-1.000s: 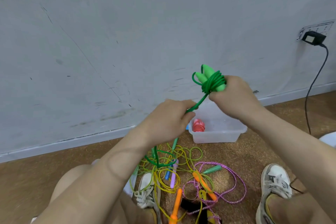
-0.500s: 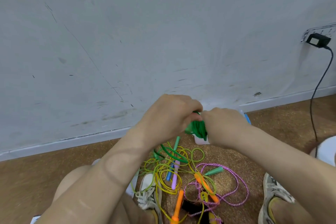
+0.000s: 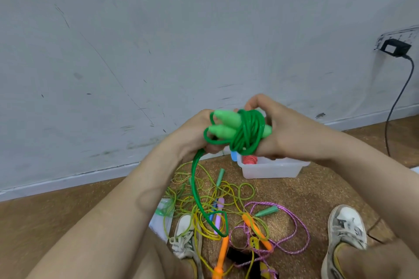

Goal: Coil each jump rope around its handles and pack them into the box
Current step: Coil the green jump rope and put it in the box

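I hold a green jump rope (image 3: 244, 133) in front of me, most of its cord wound around its two light green handles. My right hand (image 3: 292, 133) grips the handles and coil from the right. My left hand (image 3: 192, 136) pinches the loose cord just left of the coil. The free end hangs down to the floor and loops by my left shoe. Below my hands stands the clear plastic box (image 3: 272, 169), with a red coiled rope (image 3: 249, 159) and something blue inside.
A tangle of ropes (image 3: 215, 201) lies on the brown floor between my shoes: yellow-green cord, a pink-purple rope (image 3: 292, 217), orange handles (image 3: 254, 226), lilac and teal handles. A grey wall rises behind. A black cable (image 3: 396, 102) hangs from a plug at right.
Both hands have risen from low over the box to chest height. The coil shows again, thicker, and the handles now point left.
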A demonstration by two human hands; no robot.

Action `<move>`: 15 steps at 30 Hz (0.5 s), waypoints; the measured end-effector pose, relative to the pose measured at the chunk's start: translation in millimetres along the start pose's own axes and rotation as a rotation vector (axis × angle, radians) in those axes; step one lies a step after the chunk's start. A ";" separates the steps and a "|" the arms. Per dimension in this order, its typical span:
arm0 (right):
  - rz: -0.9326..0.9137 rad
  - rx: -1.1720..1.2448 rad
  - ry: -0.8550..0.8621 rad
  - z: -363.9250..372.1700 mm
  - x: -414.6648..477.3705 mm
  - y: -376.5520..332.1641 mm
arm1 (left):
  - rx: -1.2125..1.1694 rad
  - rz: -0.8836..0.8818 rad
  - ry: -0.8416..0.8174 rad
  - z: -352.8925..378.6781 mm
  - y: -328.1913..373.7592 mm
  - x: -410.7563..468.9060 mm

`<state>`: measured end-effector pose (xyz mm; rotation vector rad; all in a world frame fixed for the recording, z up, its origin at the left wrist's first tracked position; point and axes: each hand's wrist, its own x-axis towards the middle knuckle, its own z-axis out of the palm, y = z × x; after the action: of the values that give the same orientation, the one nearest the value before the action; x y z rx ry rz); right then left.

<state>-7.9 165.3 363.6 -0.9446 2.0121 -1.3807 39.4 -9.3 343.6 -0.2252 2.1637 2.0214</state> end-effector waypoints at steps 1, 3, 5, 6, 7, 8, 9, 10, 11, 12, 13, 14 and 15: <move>0.026 0.143 0.010 -2.4 0.1 -0.8 | 0.039 -0.015 -0.034 3.3 -2.2 0.6; 0.056 0.327 0.028 -6.4 2.7 -0.2 | 0.099 -0.017 -0.114 9.5 -6.4 0.2; 0.104 0.342 0.055 -11.1 5.6 1.1 | 0.175 -0.010 -0.123 12.4 -6.6 0.1; 0.142 0.310 0.069 -13.1 6.9 3.2 | 0.228 -0.001 -0.104 12.9 -4.9 -0.4; 0.179 0.280 0.093 -14.3 8.2 5.6 | 0.274 0.012 -0.087 12.8 -3.4 -0.9; 0.213 0.256 0.132 -15.4 10.1 9.1 | 0.311 0.023 -0.074 12.0 -2.0 -2.2; 0.243 0.233 0.183 -17.0 12.9 12.8 | 0.342 0.025 -0.064 10.6 -0.8 -3.6; 0.262 0.197 0.247 -18.4 16.2 16.7 | 0.387 0.029 -0.056 8.4 -0.2 -5.5; 0.272 0.125 0.324 -19.9 19.2 20.3 | 0.471 0.047 -0.043 6.0 0.3 -7.3; 0.269 0.005 0.403 -21.9 22.4 24.6 | 0.595 0.076 -0.022 3.6 1.0 -9.0; 0.263 -0.164 0.475 -23.8 25.2 29.6 | 0.737 0.120 0.008 1.5 1.4 -10.3; 0.257 -0.354 0.523 -25.6 27.0 35.1 | 0.866 0.173 0.042 -0.6 1.9 -11.4; 0.256 -0.533 0.542 -26.3 27.8 39.0 | 0.971 0.219 0.085 -2.6 3.1 -12.9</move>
<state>-54.6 168.0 335.3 -0.5019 2.8853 -1.0459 51.2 -11.8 349.7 0.0696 3.0106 0.8224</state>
